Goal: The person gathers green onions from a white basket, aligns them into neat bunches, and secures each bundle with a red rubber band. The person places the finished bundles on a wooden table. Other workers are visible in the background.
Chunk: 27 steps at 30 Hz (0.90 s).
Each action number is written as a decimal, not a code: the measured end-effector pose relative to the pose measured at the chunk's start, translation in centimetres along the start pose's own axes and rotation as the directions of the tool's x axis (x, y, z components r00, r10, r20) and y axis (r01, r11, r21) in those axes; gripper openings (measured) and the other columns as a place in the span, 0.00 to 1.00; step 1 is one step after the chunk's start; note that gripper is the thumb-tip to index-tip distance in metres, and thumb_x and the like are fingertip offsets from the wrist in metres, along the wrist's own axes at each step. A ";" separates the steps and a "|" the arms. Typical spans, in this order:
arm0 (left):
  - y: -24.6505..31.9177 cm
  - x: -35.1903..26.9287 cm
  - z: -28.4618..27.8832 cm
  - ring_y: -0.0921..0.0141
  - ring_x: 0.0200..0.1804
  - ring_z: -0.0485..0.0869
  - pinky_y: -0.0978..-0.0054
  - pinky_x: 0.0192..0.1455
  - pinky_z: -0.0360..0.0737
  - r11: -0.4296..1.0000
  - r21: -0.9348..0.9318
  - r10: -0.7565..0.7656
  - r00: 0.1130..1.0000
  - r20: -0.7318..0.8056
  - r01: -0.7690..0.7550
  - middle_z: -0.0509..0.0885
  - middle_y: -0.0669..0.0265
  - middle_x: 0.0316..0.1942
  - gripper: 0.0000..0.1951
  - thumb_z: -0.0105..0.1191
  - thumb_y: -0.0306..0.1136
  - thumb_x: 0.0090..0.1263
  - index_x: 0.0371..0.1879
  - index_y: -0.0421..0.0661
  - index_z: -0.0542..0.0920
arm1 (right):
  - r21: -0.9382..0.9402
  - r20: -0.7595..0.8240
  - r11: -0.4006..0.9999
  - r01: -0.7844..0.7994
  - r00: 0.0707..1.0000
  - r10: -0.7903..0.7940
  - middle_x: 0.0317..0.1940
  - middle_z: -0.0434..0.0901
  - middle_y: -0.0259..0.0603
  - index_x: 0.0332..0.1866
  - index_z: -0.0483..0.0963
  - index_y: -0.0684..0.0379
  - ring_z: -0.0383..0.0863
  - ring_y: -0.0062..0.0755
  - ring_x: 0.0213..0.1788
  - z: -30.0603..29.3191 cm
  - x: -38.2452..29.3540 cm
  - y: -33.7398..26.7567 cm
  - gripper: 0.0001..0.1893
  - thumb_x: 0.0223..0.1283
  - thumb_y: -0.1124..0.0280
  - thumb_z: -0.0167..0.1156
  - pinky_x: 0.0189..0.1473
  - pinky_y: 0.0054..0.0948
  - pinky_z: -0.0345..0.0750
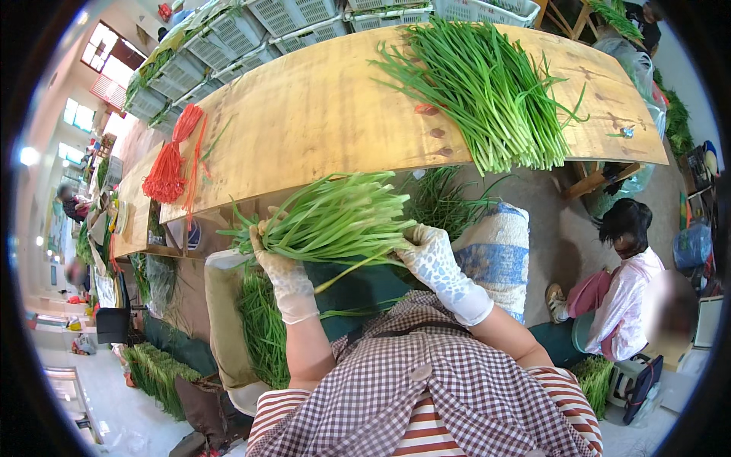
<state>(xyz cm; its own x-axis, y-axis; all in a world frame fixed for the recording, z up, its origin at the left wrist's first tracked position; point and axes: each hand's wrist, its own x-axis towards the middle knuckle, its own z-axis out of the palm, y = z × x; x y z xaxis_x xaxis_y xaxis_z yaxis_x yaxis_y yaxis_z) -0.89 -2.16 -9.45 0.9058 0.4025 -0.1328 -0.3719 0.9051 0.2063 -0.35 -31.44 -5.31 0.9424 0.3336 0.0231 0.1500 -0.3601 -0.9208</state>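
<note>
A loose bunch of garlic chives lies sideways across my lap, its pale cut ends to the right. My left hand, in a patterned glove, grips the bunch near its leafy end. My right hand, gloved too, has its fingers closed at the stalk ends. One yellowish stalk sticks out below the bunch, slanting down to the left. Beyond, on the wooden table, rests a larger pile of garlic chives. A bundle of red ties sits at the table's left.
Stacked plastic crates line the table's far side. A blue-and-white woven sack stands right of my knees. More chives lie beside a padded chair arm at my left. A person in pink sits at the right.
</note>
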 end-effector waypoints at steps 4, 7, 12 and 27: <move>0.0 0.2 0.6 0.63 0.50 0.77 0.58 0.62 0.72 0.996 -0.083 -0.022 0.998 0.051 0.026 0.81 0.66 0.30 0.13 0.52 0.39 0.70 0.25 0.45 0.76 | 0.349 0.120 0.928 -0.131 0.988 0.095 0.32 0.84 0.50 0.47 0.79 0.66 0.84 0.36 0.32 -0.2 0.9 2.1 0.19 0.66 0.58 0.56 0.38 0.31 0.78; 1.2 0.4 0.3 0.62 0.49 0.78 0.57 0.59 0.75 0.956 0.270 0.136 0.989 -0.052 -0.117 0.82 0.65 0.34 0.11 0.52 0.40 0.69 0.29 0.46 0.78 | 0.617 0.155 0.754 -0.225 0.974 0.164 0.32 0.85 0.44 0.46 0.76 0.70 0.81 0.27 0.27 -2.8 0.8 1.3 0.18 0.66 0.62 0.55 0.34 0.25 0.79; 4.4 0.8 -2.1 0.64 0.47 0.78 0.56 0.55 0.76 0.843 0.501 0.226 0.974 -0.004 -0.194 0.82 0.64 0.40 0.15 0.50 0.43 0.70 0.40 0.44 0.79 | 0.516 0.252 0.753 -0.408 0.913 0.322 0.35 0.85 0.42 0.44 0.78 0.67 0.83 0.24 0.32 -4.9 1.7 0.4 0.13 0.65 0.66 0.59 0.39 0.23 0.82; 0.9 -1.1 1.8 0.61 0.48 0.79 0.54 0.59 0.75 0.847 0.491 0.280 0.956 -0.084 -0.204 0.83 0.57 0.42 0.18 0.45 0.45 0.73 0.31 0.42 0.80 | 0.420 0.204 0.868 -0.265 0.959 0.195 0.29 0.84 0.45 0.51 0.74 0.72 0.81 0.24 0.26 -1.5 1.5 -1.4 0.17 0.68 0.66 0.54 0.31 0.24 0.78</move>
<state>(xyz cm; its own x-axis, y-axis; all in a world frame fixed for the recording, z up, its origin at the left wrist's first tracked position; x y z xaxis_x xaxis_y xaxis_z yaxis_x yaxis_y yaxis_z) -1.88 -2.09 -7.37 0.7452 0.6496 -0.1508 -0.4001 0.6164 0.6782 1.31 -31.69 -3.39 0.8725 0.4275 -0.2364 -0.2451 -0.0356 -0.9688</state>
